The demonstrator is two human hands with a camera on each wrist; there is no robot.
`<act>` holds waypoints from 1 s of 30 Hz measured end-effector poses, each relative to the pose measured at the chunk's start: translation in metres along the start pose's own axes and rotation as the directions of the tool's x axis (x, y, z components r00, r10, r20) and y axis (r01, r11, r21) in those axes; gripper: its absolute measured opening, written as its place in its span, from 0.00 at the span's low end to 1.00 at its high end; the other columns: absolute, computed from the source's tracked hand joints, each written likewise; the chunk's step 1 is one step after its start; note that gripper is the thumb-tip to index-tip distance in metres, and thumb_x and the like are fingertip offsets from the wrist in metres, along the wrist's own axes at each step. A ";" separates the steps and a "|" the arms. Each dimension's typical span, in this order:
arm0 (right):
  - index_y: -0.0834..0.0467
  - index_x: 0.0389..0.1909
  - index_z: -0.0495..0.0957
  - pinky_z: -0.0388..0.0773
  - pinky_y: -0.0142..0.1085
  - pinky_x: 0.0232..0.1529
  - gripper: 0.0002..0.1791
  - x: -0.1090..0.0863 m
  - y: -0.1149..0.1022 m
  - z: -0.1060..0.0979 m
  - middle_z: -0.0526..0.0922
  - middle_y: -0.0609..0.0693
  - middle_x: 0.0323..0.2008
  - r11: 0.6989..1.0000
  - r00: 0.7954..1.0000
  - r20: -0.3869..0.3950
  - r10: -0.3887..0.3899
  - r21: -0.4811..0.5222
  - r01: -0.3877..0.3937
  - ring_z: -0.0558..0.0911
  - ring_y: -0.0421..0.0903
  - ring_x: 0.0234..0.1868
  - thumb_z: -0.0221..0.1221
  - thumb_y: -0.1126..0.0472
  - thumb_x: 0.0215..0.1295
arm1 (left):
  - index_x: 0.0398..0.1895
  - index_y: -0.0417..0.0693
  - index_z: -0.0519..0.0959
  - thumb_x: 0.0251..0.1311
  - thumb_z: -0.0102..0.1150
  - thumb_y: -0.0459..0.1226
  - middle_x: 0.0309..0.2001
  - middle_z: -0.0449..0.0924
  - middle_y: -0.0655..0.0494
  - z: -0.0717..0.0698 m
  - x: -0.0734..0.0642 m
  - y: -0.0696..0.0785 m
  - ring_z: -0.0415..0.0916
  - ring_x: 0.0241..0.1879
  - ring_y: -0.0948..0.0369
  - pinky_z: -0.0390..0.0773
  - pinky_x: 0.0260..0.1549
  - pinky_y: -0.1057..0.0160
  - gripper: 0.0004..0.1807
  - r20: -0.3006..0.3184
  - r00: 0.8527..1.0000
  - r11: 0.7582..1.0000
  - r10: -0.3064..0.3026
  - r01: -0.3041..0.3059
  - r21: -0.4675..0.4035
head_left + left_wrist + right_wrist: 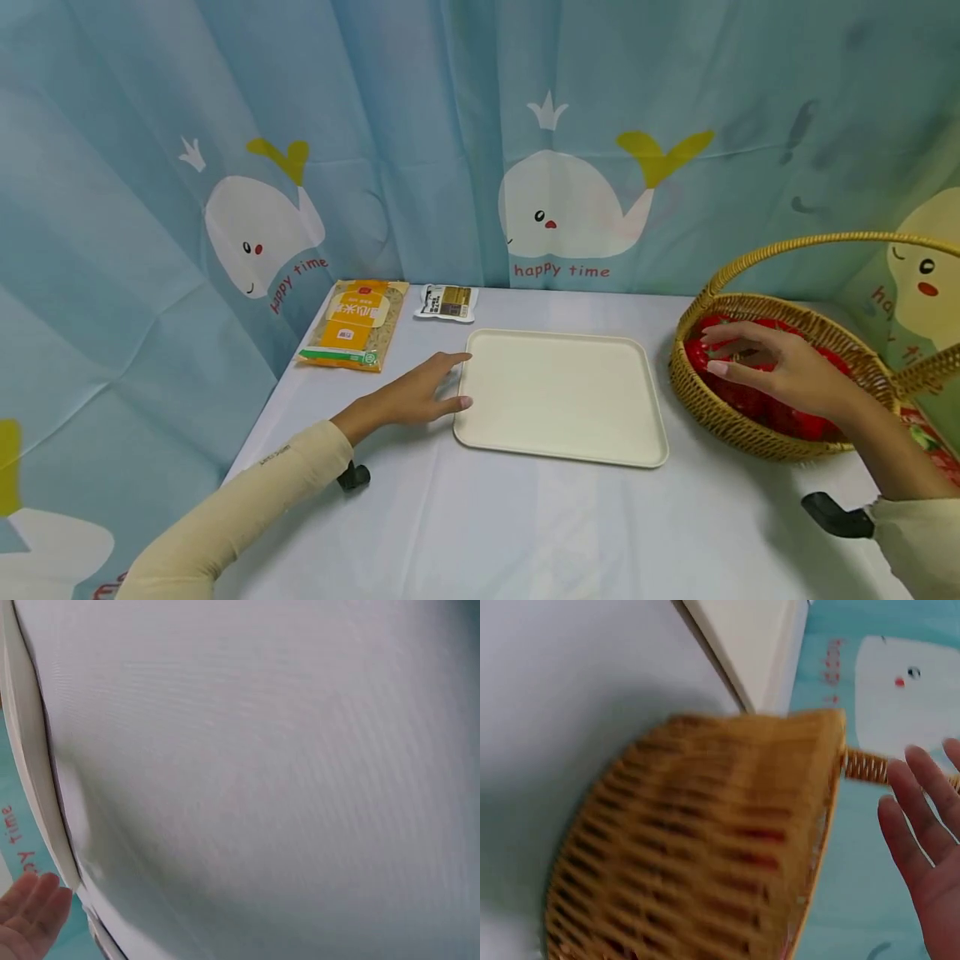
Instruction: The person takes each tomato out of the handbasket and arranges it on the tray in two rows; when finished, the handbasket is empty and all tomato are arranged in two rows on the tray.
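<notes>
A cream rectangular tray (558,400) lies on the white tablecloth, with nothing on it. My left hand (427,390) is at its left edge, thumb and fingers spread apart and fingertips right at the rim. In the left wrist view, the left hand's fingers (41,904) show beside the tray's edge (37,750). Over the wicker basket (738,437) on the right hovers my right hand (795,375), its fingers loosely bent and holding nothing. Red, shiny fruits or vegetables with green tops, like tomatoes (750,400), fill the basket, partly hidden by that hand.
A yellow-orange bag of grain (348,325) lies at the back left. Right of it is a small white packet (447,302) with a dark label. The basket's tall handle (810,242) arches above its rim. A blue curtain (420,167) with whale prints hangs behind the table.
</notes>
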State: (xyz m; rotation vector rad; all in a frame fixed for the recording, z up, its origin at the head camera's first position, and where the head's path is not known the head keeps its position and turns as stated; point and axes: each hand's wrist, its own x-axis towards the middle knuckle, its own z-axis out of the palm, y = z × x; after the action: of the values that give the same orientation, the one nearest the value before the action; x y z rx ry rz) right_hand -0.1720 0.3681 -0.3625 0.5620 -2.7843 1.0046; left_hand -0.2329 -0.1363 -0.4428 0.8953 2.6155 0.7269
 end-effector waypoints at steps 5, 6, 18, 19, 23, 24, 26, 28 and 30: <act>0.55 0.60 0.77 0.80 0.27 0.36 0.22 0.004 0.016 -0.017 0.80 0.29 0.48 0.997 0.993 0.080 0.082 -0.002 -0.082 0.82 0.31 0.43 0.64 0.60 0.66 | 0.78 0.51 0.55 0.68 0.58 0.55 0.72 0.62 0.46 0.001 0.002 0.000 0.70 0.67 0.50 0.71 0.67 0.49 0.41 -0.009 0.999 0.994 -0.045 0.044 -0.098; 0.56 0.61 0.76 0.81 0.30 0.35 0.22 0.006 0.018 -0.021 0.80 0.30 0.48 0.995 0.990 0.099 0.096 -0.010 -0.096 0.82 0.32 0.43 0.63 0.59 0.67 | 0.78 0.51 0.55 0.68 0.57 0.54 0.72 0.63 0.46 0.001 0.003 -0.001 0.70 0.67 0.50 0.72 0.66 0.49 0.41 -0.011 0.998 0.992 -0.059 0.058 -0.114; 0.54 0.64 0.75 0.75 0.26 0.41 0.27 0.035 0.048 -0.043 0.81 0.47 0.54 0.967 0.955 0.175 0.238 -0.133 -0.217 0.73 0.20 0.44 0.58 0.45 0.70 | 0.75 0.47 0.60 0.70 0.57 0.47 0.66 0.71 0.43 0.005 0.015 -0.005 0.75 0.62 0.49 0.76 0.62 0.49 0.34 -0.062 0.986 0.965 -0.156 0.139 -0.224; 0.54 0.64 0.75 0.75 0.28 0.42 0.27 0.037 0.050 -0.043 0.81 0.48 0.54 0.966 0.953 0.182 0.244 -0.135 -0.221 0.72 0.19 0.44 0.58 0.45 0.70 | 0.74 0.47 0.61 0.70 0.57 0.47 0.66 0.71 0.43 0.006 0.016 -0.005 0.75 0.61 0.50 0.76 0.62 0.49 0.34 -0.065 0.984 0.962 -0.166 0.147 -0.231; 0.56 0.67 0.72 0.76 0.42 0.49 0.30 0.044 0.058 -0.046 0.80 0.56 0.58 0.960 0.940 0.205 0.273 -0.119 -0.252 0.71 0.18 0.43 0.56 0.43 0.71 | 0.74 0.46 0.61 0.69 0.58 0.48 0.63 0.73 0.45 0.010 0.021 -0.007 0.76 0.57 0.53 0.79 0.57 0.52 0.35 -0.065 0.975 0.947 -0.212 0.188 -0.259; 0.57 0.67 0.71 0.76 0.43 0.49 0.31 0.046 0.060 -0.047 0.79 0.58 0.59 0.958 0.936 0.210 0.283 -0.116 -0.263 0.71 0.17 0.43 0.56 0.43 0.71 | 0.74 0.45 0.61 0.69 0.58 0.48 0.63 0.73 0.45 0.011 0.022 -0.007 0.77 0.57 0.54 0.79 0.56 0.53 0.35 -0.063 0.972 0.942 -0.225 0.201 -0.268; 0.57 0.69 0.70 0.75 0.41 0.49 0.33 0.048 0.063 -0.049 0.77 0.63 0.62 0.952 0.926 0.221 0.305 -0.110 -0.287 0.69 0.15 0.43 0.55 0.42 0.71 | 0.74 0.44 0.61 0.69 0.59 0.48 0.63 0.74 0.46 0.012 0.025 -0.007 0.77 0.56 0.55 0.81 0.53 0.55 0.36 -0.054 0.967 0.933 -0.249 0.225 -0.281; 0.58 0.69 0.69 0.75 0.34 0.46 0.33 0.051 0.066 -0.050 0.76 0.64 0.63 0.948 0.921 0.229 0.315 -0.114 -0.296 0.69 0.15 0.42 0.55 0.42 0.71 | 0.74 0.43 0.60 0.68 0.59 0.49 0.64 0.74 0.46 0.013 0.027 -0.007 0.78 0.56 0.55 0.81 0.51 0.56 0.37 -0.048 0.962 0.926 -0.269 0.244 -0.289; 0.58 0.70 0.68 0.74 0.29 0.44 0.34 0.053 0.068 -0.051 0.75 0.66 0.64 0.945 0.914 0.244 0.326 -0.115 -0.306 0.69 0.14 0.42 0.55 0.41 0.71 | 0.75 0.42 0.59 0.68 0.59 0.49 0.64 0.74 0.45 0.013 0.028 -0.006 0.78 0.56 0.54 0.82 0.52 0.56 0.38 -0.043 0.959 0.922 -0.281 0.257 -0.290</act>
State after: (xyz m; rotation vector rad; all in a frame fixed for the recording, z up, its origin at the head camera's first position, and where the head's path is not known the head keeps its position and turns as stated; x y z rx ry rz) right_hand -0.2471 0.4327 -0.3504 0.2498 -3.2091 0.9331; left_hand -0.2522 -0.1174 -0.4600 0.4205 2.5446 1.0432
